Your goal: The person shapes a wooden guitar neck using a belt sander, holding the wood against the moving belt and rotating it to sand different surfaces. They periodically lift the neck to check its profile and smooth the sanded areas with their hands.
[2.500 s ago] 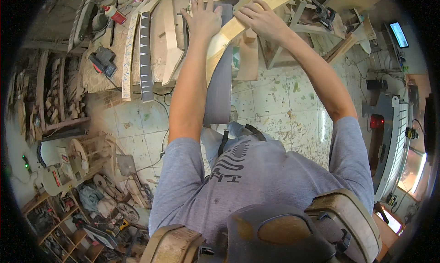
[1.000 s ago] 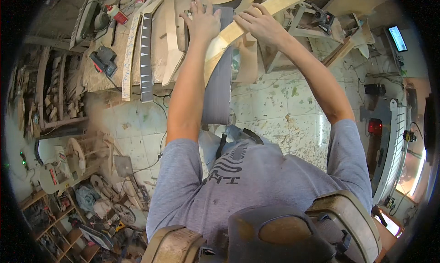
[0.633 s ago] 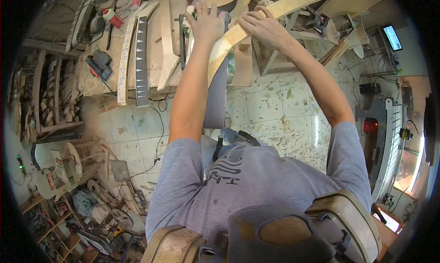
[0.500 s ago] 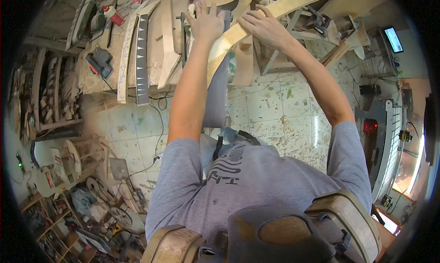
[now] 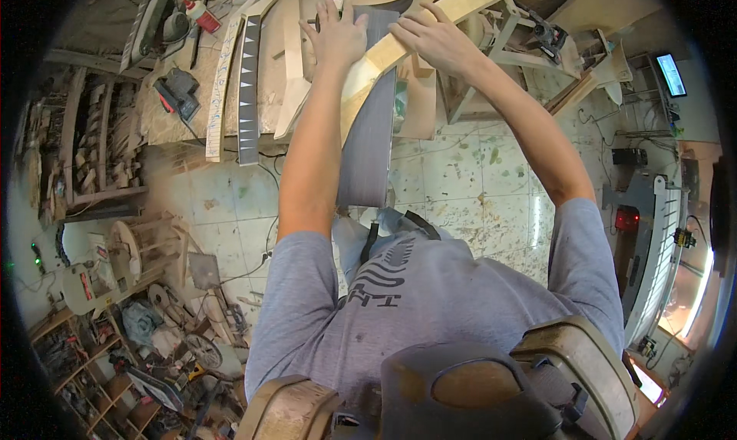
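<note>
Bench (image 5: 165, 125) and grey belt (image 5: 365, 160) sit slightly higher than half a second ago, probably from a head tilt. Near twelve o'clock, the left hand (image 5: 340, 42) lies spread, its palm contact hidden. The curved board (image 5: 388, 54) slants across the belt, far end cropped; toward one o'clock, the right hand (image 5: 444, 45) clasps it, seemingly for steadiness.

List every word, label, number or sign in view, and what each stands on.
Gray T-shirt: dark printed lettering, not copied here.
Pale wooden strip: blue markings, too small to read.
Red-and-white bottle: label too small to read.
Lit monitor: screen too small and blurred to read.
</note>
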Demonstrator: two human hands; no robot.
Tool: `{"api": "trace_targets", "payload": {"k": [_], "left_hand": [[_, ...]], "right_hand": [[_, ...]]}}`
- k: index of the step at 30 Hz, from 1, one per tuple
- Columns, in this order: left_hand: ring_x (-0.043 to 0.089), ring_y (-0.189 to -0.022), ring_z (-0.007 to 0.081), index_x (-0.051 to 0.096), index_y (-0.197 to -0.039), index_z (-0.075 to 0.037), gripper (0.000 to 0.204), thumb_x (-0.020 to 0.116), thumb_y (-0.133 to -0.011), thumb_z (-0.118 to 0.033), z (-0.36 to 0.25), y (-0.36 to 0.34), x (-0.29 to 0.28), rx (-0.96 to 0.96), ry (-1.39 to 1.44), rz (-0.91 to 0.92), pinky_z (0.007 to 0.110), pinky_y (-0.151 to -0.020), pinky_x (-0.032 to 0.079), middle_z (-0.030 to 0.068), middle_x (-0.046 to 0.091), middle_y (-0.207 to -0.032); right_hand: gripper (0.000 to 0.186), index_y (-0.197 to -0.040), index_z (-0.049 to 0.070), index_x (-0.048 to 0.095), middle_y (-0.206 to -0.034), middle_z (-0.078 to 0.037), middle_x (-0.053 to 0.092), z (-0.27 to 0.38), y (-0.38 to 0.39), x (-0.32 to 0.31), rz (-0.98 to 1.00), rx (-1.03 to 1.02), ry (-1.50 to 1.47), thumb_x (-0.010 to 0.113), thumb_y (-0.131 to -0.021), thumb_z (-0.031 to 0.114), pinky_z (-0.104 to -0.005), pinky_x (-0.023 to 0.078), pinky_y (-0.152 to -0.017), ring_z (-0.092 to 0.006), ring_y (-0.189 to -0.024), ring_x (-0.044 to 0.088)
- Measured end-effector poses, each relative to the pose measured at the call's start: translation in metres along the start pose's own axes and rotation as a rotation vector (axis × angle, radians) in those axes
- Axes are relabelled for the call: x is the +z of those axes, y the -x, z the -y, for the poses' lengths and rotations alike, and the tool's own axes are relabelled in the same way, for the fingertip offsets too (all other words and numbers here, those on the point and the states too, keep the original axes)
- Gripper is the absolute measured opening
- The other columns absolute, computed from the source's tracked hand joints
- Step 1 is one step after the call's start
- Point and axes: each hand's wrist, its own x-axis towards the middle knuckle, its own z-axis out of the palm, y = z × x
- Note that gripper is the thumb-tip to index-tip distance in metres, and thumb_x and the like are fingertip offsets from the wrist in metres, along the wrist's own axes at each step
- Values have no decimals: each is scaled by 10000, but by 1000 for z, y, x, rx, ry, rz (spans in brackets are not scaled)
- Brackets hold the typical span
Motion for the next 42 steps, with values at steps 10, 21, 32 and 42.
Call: {"api": "trace_targets", "payload": {"k": [10,21,32,42], "left_hand": [[156,-1557,362,358,-1580,-167,645,333,-1043,-523,-21,-6,23,67,-44,-70,731,-1172,84,200,198,-1671],[156,-1557,356,400,-1557,-133,622,334,-1054,-493,-15,1,17,59,-1,-89,718,-1180,70,198,213,-1668],[145,-1561,348,384,-1563,-140,626,341,-1049,-493,-5,13,10,92,-59,-50,710,-1181,110,202,220,-1665],[347,-1475,392,472,-1497,-103,564,390,-1053,-440,-62,-44,-3,399,229,-91,622,-1192,210,228,371,-1588]], "right_hand": [[564,-1390,53,526,-1326,-66,615,-10,22,-13,64,30,24,621,-835,85,-464,267,-1215,-220,-1316,538],[493,-1333,60,553,-1190,-45,636,-5,18,-12,-24,-10,6,620,-845,91,-472,293,-1203,-195,-1247,564],[409,-1253,71,577,-1164,-39,617,18,22,-20,-77,15,14,619,-848,102,-479,307,-1202,-188,-1201,574],[560,-1381,58,516,-1173,-50,596,31,77,-66,-8,257,209,631,-840,144,-444,450,-934,-244,-1037,565]]}}
